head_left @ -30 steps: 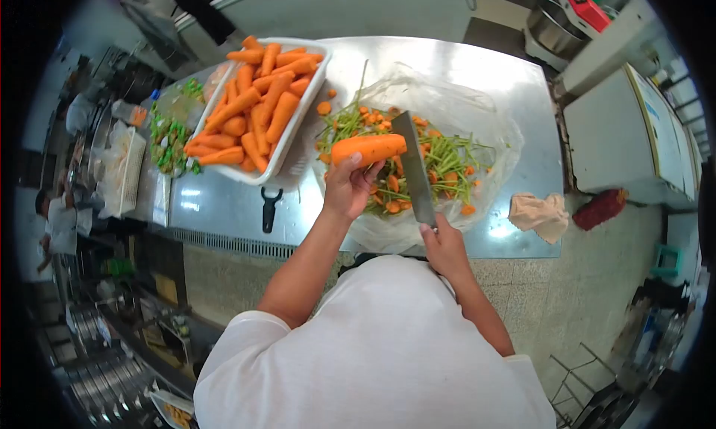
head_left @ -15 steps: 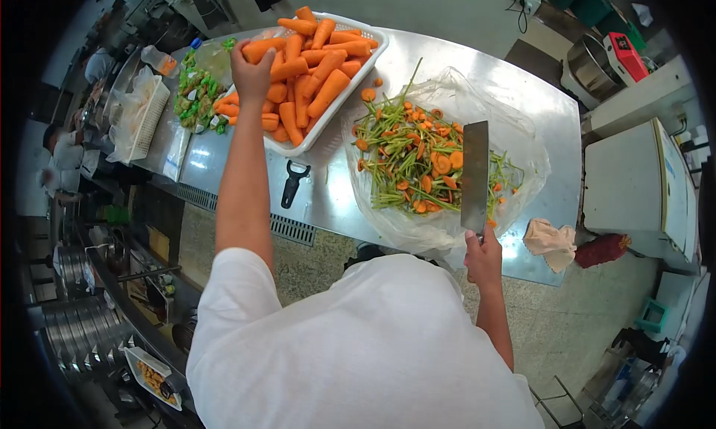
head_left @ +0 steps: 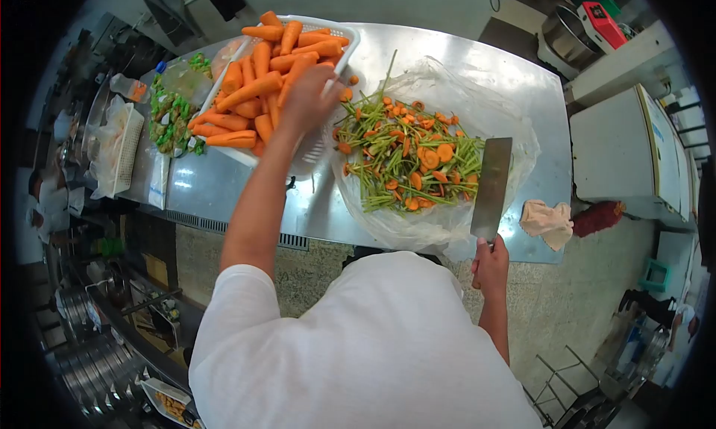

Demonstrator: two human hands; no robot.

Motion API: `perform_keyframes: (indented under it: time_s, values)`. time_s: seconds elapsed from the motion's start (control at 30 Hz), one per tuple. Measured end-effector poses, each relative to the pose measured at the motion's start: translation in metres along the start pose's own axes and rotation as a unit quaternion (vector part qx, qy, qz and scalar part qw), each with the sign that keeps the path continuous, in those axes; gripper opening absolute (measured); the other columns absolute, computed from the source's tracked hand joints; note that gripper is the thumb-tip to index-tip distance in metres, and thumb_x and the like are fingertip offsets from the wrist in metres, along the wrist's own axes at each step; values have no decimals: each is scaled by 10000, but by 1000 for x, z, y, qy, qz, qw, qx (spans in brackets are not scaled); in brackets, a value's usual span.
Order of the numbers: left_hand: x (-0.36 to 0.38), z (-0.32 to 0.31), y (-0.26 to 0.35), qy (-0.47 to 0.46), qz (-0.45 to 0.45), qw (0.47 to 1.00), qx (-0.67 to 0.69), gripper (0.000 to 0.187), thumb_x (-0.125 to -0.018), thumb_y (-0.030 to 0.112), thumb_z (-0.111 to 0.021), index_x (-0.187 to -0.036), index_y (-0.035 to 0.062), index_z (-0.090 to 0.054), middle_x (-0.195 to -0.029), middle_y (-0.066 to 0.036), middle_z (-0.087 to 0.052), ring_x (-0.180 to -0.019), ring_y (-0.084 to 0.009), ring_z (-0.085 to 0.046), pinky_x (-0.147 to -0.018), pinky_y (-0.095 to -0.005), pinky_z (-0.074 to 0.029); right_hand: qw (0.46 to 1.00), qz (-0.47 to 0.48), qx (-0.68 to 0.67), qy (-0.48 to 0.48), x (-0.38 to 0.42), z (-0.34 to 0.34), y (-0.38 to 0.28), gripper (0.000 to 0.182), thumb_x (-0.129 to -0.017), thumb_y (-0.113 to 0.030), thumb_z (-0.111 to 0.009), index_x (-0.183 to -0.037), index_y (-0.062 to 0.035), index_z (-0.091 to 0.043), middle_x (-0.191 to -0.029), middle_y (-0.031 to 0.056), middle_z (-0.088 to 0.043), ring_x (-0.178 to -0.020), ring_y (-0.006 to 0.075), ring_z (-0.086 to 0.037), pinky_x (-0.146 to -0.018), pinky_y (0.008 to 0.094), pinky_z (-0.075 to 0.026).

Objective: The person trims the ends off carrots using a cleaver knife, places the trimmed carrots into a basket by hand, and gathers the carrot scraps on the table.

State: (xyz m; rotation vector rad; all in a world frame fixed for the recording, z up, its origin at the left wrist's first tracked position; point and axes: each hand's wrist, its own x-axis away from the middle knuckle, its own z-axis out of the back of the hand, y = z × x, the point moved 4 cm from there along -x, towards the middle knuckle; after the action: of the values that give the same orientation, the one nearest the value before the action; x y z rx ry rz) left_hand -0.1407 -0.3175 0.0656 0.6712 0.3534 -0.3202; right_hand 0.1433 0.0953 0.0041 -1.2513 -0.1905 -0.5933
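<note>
A white plastic crate [head_left: 349, 42] heaped with whole carrots [head_left: 251, 89] sits on the steel table. Smeared by motion, my left hand [head_left: 309, 101] is over the crate's right side, beside a carrot [head_left: 297, 74]; I cannot tell whether it grips it. My right hand [head_left: 490, 263] is wrapped around the handle of a cleaver [head_left: 492, 186], its broad blade pointing away from me. Left of the blade, green carrot stems [head_left: 380, 160] and cut orange carrot tops [head_left: 430, 159] lie piled on a clear plastic sheet [head_left: 514, 123]. My left forearm mostly hides a black peeler [head_left: 291, 183].
Green-wrapped bunches [head_left: 175, 108] and a clear bottle [head_left: 128, 88] are left of the crate. A pale cloth glove [head_left: 547, 222] lies at the table's right corner near a dark red cloth [head_left: 598, 221]. A white cabinet [head_left: 615, 142] stands at right.
My left hand has moved from the crate's far left to its right side, and my forearm now covers the peeler. The cleaver stays in my right hand, slightly more tilted. The view has shifted.
</note>
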Motion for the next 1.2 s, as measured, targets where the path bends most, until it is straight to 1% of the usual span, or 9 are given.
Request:
perform_keyframes:
  time_s: [0.03,0.17,0.37,0.43,0.6,0.7,0.8,1.03,1.2]
  values:
    - [9,-34,14,-57,-58,997,-5,434,-912,402,-670,-1171,54,-680,-1339,-205,-612,-1316,-381,-521,-1097,-439,-425,1000,-7,-25,9,-3,3,-2,150,-993,-177,-605,-1048,-38,-588,-675,-7,-522,-493,80,-497,-442,262,-403]
    - [64,-146,39,-137,44,987,-69,537,-933,432,-652,-1323,67,-604,-1512,-194,-457,-1451,-475,-293,-1158,-592,-292,997,16,-66,47,-10,19,-18,135,-999,-174,-595,-1058,-54,-573,-677,-21,-494,-489,67,-479,-443,246,-392]
    - [88,-152,84,-64,-57,993,-77,359,-976,279,-598,-1271,78,-645,-1378,-149,-564,-1387,-405,-419,-1116,-548,-374,995,29,-43,88,-15,41,-13,168,-1007,-174,-579,-1118,-48,-584,-692,-29,-495,-500,61,-465,-451,241,-392]
    - [52,-124,56,-145,158,949,232,353,-940,130,-547,-1279,70,-629,-1371,-182,-571,-1347,-385,-479,-1131,-454,-384,993,19,-44,103,-13,44,-10,131,-1015,-169,-568,-1085,-58,-573,-664,-26,-477,-476,70,-463,-427,239,-376]
    - [-19,-130,-65,-47,2,996,-81,437,-887,15,-518,-1311,74,-608,-1378,-231,-560,-1268,-386,-553,-1074,-449,-454,995,2,-36,88,-16,52,6,138,-1008,-164,-571,-1096,-58,-578,-665,-25,-475,-474,70,-459,-437,242,-382]
    - [-23,-155,-80,-212,-11,948,-238,433,-884,-4,-508,-1304,67,-586,-1355,-245,-563,-1229,-425,-566,-1058,-474,-470,995,-8,-25,92,-15,62,6,166,-995,-163,-588,-1115,-49,-590,-671,-18,-493,-491,71,-472,-448,253,-394]
    - [-23,-160,-91,-269,123,931,-216,353,-876,1,-533,-1228,17,-563,-1387,-250,-515,-1232,-455,-555,-1048,-489,-472,994,-18,-23,107,-12,71,7,205,-984,-163,-606,-1145,-37,-599,-680,-11,-516,-513,73,-487,-461,266,-407]
    - [-27,-162,-94,-163,-20,959,-229,393,-828,-20,-579,-1219,24,-566,-1390,-248,-487,-1234,-431,-544,-1024,-495,-476,991,35,53,118,-44,108,4,232,-978,-166,-620,-1160,-23,-611,-698,-9,-543,-522,77,-487,-477,279,-410]
    - [-57,-171,-95,-295,76,930,-206,323,-828,-4,-598,-1145,56,-604,-1254,-234,-577,-1144,-421,-590,-966,-476,-498,933,132,303,144,-106,150,-14,340,-907,-162,-618,-1209,-7,-597,-799,186,-642,-733,368,-633,-706,453,-504]
